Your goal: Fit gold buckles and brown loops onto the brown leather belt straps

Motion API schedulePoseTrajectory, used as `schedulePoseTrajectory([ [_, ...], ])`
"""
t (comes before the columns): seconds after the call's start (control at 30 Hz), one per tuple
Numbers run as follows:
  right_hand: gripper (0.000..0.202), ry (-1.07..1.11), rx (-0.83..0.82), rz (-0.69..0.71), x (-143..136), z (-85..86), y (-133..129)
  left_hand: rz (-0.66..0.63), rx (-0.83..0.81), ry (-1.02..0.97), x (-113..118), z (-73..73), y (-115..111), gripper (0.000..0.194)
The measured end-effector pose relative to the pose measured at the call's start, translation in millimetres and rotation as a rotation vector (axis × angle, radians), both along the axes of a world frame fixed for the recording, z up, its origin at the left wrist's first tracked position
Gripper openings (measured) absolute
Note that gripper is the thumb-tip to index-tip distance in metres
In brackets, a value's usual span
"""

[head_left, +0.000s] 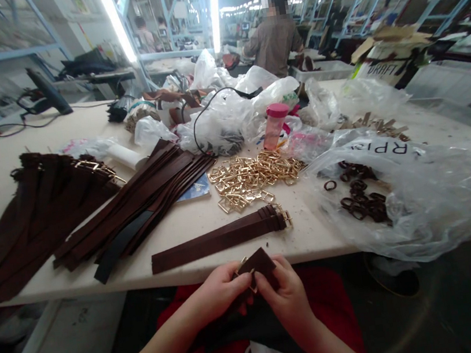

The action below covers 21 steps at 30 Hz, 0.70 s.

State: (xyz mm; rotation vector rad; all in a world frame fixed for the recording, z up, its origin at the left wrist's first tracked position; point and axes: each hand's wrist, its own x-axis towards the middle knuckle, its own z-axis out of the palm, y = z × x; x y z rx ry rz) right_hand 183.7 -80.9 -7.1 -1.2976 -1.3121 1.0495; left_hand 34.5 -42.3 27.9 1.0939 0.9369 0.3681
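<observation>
At the table's front edge, my left hand pinches a gold buckle at the end of a dark brown leather strap. My right hand grips the strap's other side, thumb in front. Just beyond my hands, brown straps with a gold buckle lie flat on the table. Behind them is a pile of gold buckles. Part of the held strap is hidden by my fingers.
Two bundles of brown straps cover the left side. A plastic bag holding brown loops lies right. A pink bottle and plastic bags stand behind the buckles. A person is farther back.
</observation>
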Motion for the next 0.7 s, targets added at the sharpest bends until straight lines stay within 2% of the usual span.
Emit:
schedulePoseTrajectory([
  [0.07,0.013,-0.095,0.086,0.002,2.7,0.5,-0.3,0.003,0.013,0.034,0.8,-0.5,-2.4,0.025],
  [0.13,0.008,-0.073,0.080,-0.002,4.0,-0.4,0.4,-0.008,0.022,0.069,1.7,0.7,-5.1,0.023],
  [0.3,0.020,0.343,-0.215,-0.002,1.3,-1.4,5.1,-0.058,0.098,0.088,1.3,11.1,-9.9,0.024],
  [0.4,0.028,0.544,-0.282,0.050,-0.6,2.2,9.2,-0.115,0.115,0.081,-1.2,11.2,-6.7,0.029],
  [0.47,0.029,0.603,-0.288,0.082,-1.8,3.9,10.9,-0.146,0.100,0.066,-1.3,7.1,-2.2,0.037],
  [0.53,0.025,0.557,-0.230,0.053,-2.2,3.5,10.6,-0.142,0.078,0.069,0.5,1.7,2.3,0.046],
  [0.6,0.018,0.400,-0.115,0.000,-1.3,1.5,9.0,-0.123,0.076,0.091,3.3,-3.4,6.6,0.050],
  [0.7,0.008,0.165,0.019,0.021,2.8,-1.8,6.8,-0.121,0.122,0.110,6.5,-11.5,13.3,0.044],
])
